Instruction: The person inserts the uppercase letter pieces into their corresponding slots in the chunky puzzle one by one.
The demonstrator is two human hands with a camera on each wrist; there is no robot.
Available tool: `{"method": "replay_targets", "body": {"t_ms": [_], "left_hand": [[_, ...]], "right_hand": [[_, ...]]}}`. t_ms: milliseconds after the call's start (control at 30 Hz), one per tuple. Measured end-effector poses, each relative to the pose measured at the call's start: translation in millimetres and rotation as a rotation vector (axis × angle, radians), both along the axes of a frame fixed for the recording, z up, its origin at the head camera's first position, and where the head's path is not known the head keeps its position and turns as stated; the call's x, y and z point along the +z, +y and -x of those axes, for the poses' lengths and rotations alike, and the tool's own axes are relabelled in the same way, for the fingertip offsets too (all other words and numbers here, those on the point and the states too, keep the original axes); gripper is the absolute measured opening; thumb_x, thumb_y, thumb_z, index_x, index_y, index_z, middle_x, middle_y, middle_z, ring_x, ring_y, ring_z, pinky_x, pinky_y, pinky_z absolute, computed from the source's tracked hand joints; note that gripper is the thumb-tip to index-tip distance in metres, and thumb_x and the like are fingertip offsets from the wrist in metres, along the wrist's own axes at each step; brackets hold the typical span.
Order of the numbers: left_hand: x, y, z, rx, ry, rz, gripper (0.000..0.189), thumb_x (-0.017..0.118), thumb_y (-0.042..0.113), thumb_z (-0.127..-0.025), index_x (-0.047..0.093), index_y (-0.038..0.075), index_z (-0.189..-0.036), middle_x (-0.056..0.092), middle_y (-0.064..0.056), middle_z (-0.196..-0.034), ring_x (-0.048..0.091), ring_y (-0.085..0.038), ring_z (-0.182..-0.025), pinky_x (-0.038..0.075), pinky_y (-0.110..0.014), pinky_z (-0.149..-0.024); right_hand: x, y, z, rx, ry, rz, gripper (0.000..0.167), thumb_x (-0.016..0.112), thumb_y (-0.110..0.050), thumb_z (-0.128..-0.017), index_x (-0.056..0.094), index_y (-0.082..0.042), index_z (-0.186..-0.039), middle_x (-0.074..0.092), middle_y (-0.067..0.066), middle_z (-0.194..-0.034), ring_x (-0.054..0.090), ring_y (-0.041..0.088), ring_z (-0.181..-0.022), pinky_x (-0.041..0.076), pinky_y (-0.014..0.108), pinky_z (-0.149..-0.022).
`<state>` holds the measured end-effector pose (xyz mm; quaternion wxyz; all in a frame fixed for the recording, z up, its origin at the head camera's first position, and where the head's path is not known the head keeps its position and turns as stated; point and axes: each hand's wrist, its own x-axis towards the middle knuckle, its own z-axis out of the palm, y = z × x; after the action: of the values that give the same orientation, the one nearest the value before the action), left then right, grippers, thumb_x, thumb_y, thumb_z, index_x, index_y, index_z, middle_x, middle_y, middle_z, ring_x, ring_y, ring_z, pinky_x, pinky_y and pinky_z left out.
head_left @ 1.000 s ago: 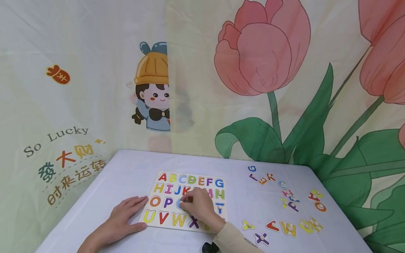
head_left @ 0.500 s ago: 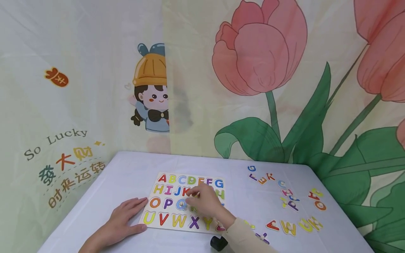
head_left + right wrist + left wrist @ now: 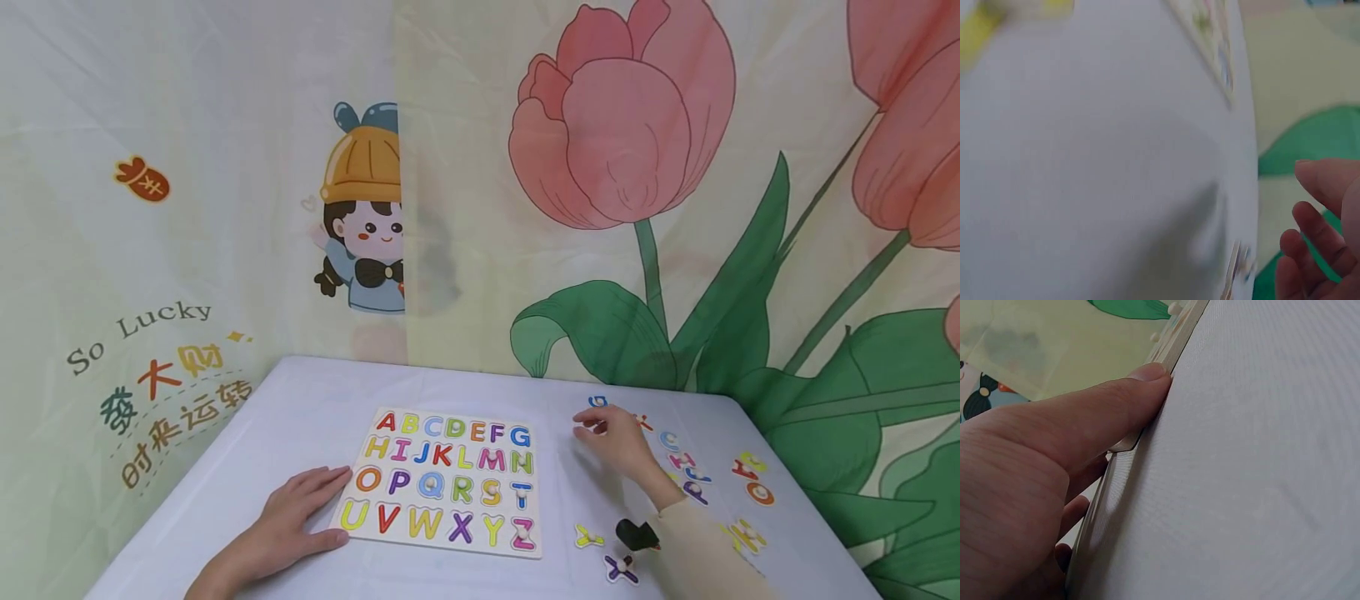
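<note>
A pale alphabet puzzle board [image 3: 442, 544] with rows of coloured letters lies on the table. Beside it my left hand [image 3: 281, 521] rests, fingertips at its left edge and thumb at the near corner. In the left wrist view the thumb [image 3: 1110, 403] lies against the board's side [image 3: 1180, 337]. Knobs stand up from some letters in the board, among them the blue Q [image 3: 430, 485] and pink Z [image 3: 522, 533]. Over the loose letters to the right hovers my right hand [image 3: 618, 446], fingers loosely bent, with nothing visible between thumb and fingers. It covers some letter pieces.
Loose knobbed letters are scattered on the right of the white table [image 3: 555, 492]: a blue G [image 3: 597, 402], an orange O [image 3: 760, 491], a yellow Y [image 3: 588, 536] and a purple X [image 3: 621, 570]. A black device [image 3: 636, 534] sits at the right sleeve. Printed cloth hangs behind.
My right hand has left the board around the Q and moved right, over the loose letters. The Q now shows in its place with its knob. My left hand has stayed put.
</note>
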<state>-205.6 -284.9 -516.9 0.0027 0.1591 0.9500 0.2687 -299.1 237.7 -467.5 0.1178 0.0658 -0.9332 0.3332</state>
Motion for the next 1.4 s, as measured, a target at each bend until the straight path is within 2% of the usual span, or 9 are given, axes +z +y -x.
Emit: {"method": "replay_targets", "body": {"t_ms": [100,233,333,600,900,1133,1400], "left_hand": [[-0.2,-1.0,-0.6,0.009,-0.031,-0.001,0.093,0.079,0.067,-0.083,0.053,0.02,-0.158,0.049,-0.008,-0.162,0.035,-0.042,-0.15,0.025,-0.072,-0.113],[-0.4,-1.5,-1.0,0.009,-0.048,-0.001,0.093,0.08,0.066,-0.083,0.052,0.02,-0.159,0.048,-0.008,-0.163,0.034,-0.042,-0.151,0.024,-0.072,-0.113],[0.7,-1.4,-0.4,0.002,-0.037,0.003,0.092,0.079,0.066,-0.084,0.052,0.02,-0.159,0.048,-0.007,-0.163,0.034,-0.042,-0.151,0.025,-0.072,-0.113],[4.6,0.3,0.8,-0.007,0.001,0.009,0.09,0.077,0.067,-0.085,0.053,0.02,-0.158,0.05,-0.006,-0.162,0.036,-0.04,-0.15,0.027,-0.071,-0.113],[4.8,0.5,-0.8,-0.001,-0.023,0.0,0.092,0.078,0.067,-0.084,0.053,0.019,-0.158,0.049,-0.007,-0.163,0.035,-0.041,-0.151,0.025,-0.072,-0.114],[3.1,2.3,-2.0,0.018,-0.059,0.006,0.095,0.079,0.069,-0.082,0.052,0.02,-0.159,0.048,-0.008,-0.163,0.034,-0.041,-0.151,0.026,-0.073,-0.115],[3.2,1.1,-1.2,0.016,-0.044,0.001,0.094,0.079,0.068,-0.082,0.052,0.02,-0.159,0.048,-0.007,-0.163,0.034,-0.041,-0.151,0.025,-0.072,-0.115]], "right_hand": [[-4.5,29.3,12.2,-0.012,0.011,-0.033,0.018,0.08,-0.012,-0.095,0.081,-0.007,-0.113,0.072,0.01,-0.106,0.063,0.026,-0.095,0.053,0.033,-0.079],[-10.0,56.0,28.7,-0.026,-0.028,-0.084,0.02,0.079,-0.012,-0.096,0.081,-0.007,-0.115,0.07,0.011,-0.107,0.062,0.027,-0.096,0.055,0.033,-0.077],[-12.8,68.2,38.4,-0.003,-0.053,-0.13,0.02,0.08,-0.012,-0.095,0.081,-0.007,-0.115,0.07,0.011,-0.107,0.062,0.027,-0.095,0.057,0.034,-0.075],[-19.0,80.7,55.2,0.082,-0.092,-0.197,0.02,0.08,-0.009,-0.095,0.081,-0.011,-0.115,0.07,0.005,-0.104,0.062,0.021,-0.092,0.059,0.038,-0.081],[-22.5,78.4,60.3,0.112,-0.132,-0.184,0.016,0.078,-0.008,-0.097,0.081,-0.009,-0.112,0.073,0.005,-0.105,0.062,0.022,-0.096,0.059,0.047,-0.092],[-23.4,78.4,62.0,0.108,-0.142,-0.172,0.014,0.079,-0.009,-0.096,0.082,-0.009,-0.109,0.071,0.002,-0.1,0.06,0.02,-0.089,0.058,0.039,-0.085],[-16.0,66.0,59.7,0.101,-0.093,-0.229,0.01,0.082,-0.014,-0.095,0.083,-0.011,-0.105,0.07,-0.001,-0.092,0.059,0.019,-0.085,0.055,0.034,-0.076]]}}
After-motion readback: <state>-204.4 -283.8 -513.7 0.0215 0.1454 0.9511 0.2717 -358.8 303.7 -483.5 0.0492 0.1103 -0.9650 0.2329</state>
